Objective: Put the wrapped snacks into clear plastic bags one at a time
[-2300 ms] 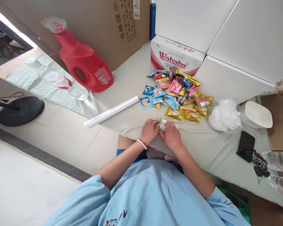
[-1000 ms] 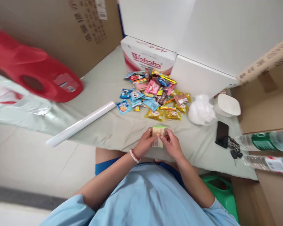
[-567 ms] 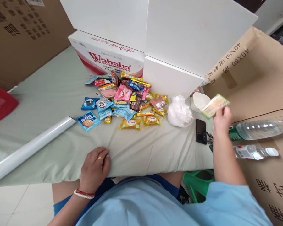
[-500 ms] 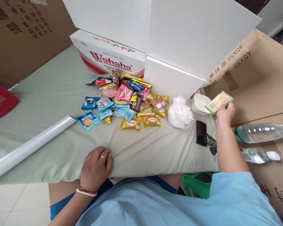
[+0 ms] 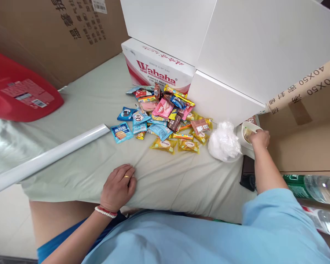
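My right hand (image 5: 260, 138) reaches to the far right and holds a small green-edged snack packet (image 5: 247, 133) inside a white bowl (image 5: 244, 128). My left hand (image 5: 118, 187) rests flat, fingers apart, on the grey-green cloth (image 5: 79, 110) near the table's front edge, holding nothing. A pile of colourful snack packets (image 5: 165, 113) lies in the middle of the table, well beyond my left hand.
A bunch of clear plastic bags (image 5: 224, 143) lies left of the bowl. A white roll (image 5: 46, 159) lies at the left, a red jug (image 5: 19, 91) behind it. A Wahaha carton (image 5: 156, 69), white boxes, a dark phone (image 5: 247, 176) and water bottles (image 5: 313, 185) stand around.
My right hand carried the packet from in front of me out to the right and lowered it into the white bowl. My left hand let go and settled on the cloth.
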A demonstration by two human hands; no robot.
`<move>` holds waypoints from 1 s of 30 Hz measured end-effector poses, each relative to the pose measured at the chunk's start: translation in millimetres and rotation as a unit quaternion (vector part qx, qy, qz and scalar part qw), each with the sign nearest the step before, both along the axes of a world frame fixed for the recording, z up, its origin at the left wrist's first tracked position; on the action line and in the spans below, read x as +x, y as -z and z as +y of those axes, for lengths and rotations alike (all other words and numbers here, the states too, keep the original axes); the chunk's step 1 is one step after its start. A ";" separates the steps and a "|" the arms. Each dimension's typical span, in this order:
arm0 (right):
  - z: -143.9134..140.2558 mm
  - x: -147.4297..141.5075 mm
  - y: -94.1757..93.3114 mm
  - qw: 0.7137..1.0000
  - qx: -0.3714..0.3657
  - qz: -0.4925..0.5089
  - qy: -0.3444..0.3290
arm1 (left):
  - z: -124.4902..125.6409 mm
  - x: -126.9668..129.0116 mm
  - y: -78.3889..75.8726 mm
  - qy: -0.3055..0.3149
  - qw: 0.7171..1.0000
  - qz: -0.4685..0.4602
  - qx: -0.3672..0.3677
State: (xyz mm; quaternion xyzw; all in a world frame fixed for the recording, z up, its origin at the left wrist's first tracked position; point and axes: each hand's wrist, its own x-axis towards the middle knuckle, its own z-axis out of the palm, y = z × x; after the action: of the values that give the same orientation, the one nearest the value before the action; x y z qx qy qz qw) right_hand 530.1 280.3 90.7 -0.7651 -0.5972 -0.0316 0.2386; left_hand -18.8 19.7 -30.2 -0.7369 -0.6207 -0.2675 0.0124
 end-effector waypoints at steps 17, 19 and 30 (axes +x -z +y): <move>-173.7 -109.9 -3.1 0.862 0.242 0.441 -0.060 | -0.4 1.9 -1.0 0.003 0.998 -0.044 0.043; -213.6 -147.0 20.5 0.775 0.193 0.598 -0.065 | -4.7 6.4 -5.7 -0.021 0.991 -0.111 0.071; -307.8 -249.8 66.5 0.822 -0.164 0.497 -0.224 | -20.5 106.9 -42.9 0.148 0.663 -0.617 -0.398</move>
State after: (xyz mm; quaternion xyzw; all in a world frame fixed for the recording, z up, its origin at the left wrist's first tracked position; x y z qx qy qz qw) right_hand 280.3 -27.6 24.2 -0.5504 -0.5487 0.5058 0.3744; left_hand 88.2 -0.7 12.7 -0.4196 -0.4167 -0.3873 -0.7073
